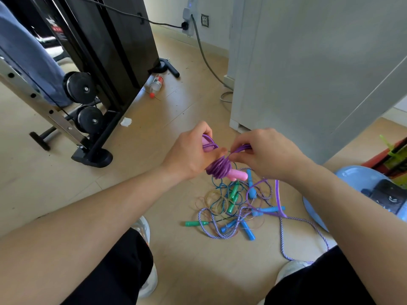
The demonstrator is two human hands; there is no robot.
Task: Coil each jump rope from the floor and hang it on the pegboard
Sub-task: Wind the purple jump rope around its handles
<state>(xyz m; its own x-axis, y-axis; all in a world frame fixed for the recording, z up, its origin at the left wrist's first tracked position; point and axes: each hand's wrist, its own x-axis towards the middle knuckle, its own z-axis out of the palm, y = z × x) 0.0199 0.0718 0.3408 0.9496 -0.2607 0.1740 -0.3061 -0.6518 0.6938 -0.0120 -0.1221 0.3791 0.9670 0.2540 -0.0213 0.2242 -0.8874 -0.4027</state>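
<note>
My left hand (191, 154) grips a purple jump rope (219, 169) by its pink handles (237, 175), with the cord wound in tight turns around them. My right hand (264, 154) pinches the loose end of the purple cord just right of the wound bundle. Both hands are held above the floor. Below them lies a tangled pile of jump ropes (233, 210) with blue and green handles, thin cords and a purple-white braided rope (282, 234). No pegboard is in view.
A black exercise machine (92, 69) with wheels stands at the left. A plastic bottle (156, 83) lies by its base. A grey cabinet (308, 69) rises at the right, a blue basin (352, 179) beside it. My knees and white shoes frame the pile.
</note>
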